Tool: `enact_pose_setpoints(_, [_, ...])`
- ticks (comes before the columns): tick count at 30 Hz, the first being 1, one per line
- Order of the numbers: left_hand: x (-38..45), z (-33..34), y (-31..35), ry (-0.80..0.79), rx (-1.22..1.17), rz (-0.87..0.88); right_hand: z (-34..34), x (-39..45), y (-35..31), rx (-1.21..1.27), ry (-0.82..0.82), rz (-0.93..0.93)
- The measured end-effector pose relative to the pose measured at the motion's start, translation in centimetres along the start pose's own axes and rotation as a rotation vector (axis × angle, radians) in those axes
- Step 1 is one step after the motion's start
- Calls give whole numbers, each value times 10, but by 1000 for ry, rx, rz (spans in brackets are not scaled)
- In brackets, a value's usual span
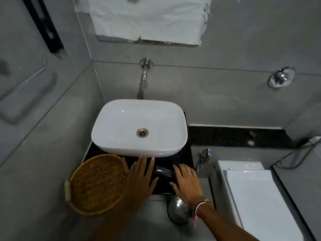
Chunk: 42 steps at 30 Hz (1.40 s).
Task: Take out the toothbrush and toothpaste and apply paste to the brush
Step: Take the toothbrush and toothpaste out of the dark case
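Observation:
My left hand [141, 178] lies flat with spread fingers on the black counter [184, 159], just in front of the white basin [139, 127]. My right hand [186, 182] also rests palm down with fingers apart on the counter's right part. Between the two hands lies a small dark, shiny object [164, 171], partly under my right fingers; I cannot tell what it is. A woven wicker basket [97, 185] stands at the counter's left corner beside my left hand and looks empty. No toothbrush or toothpaste shows.
A wall tap [144, 79] hangs over the basin. A steel bucket [178, 211] sits on the floor under my right wrist. A white toilet [257, 197] stands to the right, with a jet spray [204, 156] on the wall beside it.

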<state>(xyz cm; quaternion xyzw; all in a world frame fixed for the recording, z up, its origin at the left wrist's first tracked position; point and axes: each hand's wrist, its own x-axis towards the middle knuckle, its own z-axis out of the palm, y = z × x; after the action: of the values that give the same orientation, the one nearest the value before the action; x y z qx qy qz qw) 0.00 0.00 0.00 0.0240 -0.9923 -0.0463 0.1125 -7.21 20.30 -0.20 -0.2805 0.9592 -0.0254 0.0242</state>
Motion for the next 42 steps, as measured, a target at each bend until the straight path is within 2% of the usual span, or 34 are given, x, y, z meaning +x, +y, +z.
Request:
enact_pose_setpoints(2, [-2,7,0,-94,-23,-33,8,5,2,34,-113,16])
enact_pose_setpoints(6, [-3,19,4,-165,-102,-62,16,17,7,-2,-202,45])
enact_pose_setpoints(8, [1,20,6,-121,-205,-127,13,19,9,-1,-216,41])
enact_pose_setpoints(11, [11,19,6,-154,-659,-413,11,18,14,28,-174,14])
enact_pose_setpoints(14, [24,17,2,-230,-1150,-748,3,12,20,62,-29,-50])
enact_pose_setpoints(16, [26,21,1,-275,-1486,-897,-7,11,24,92,48,-126])
enact_pose_setpoints(18, [20,25,-2,-295,-1730,-896,-20,12,28,76,114,-216])
enact_pose_setpoints(21, [13,32,-5,-277,-1962,-793,-40,16,34,19,200,-334])
enact_pose_setpoints(25, [13,34,-4,-251,-2114,-785,-67,29,41,-42,175,-466])
enact_pose_setpoints(29, [11,29,-2,-226,-2202,-738,-87,38,39,-53,167,-513])
enact_pose_setpoints(35, [7,19,-6,-198,-2094,-718,-92,35,30,-68,149,-509])
enact_pose_setpoints(38, [6,19,-5,-144,-2036,-781,-93,33,23,-95,145,-527])
enact_pose_setpoints(42, [2,22,-9,-158,-2146,-848,-104,33,14,-152,115,-543])
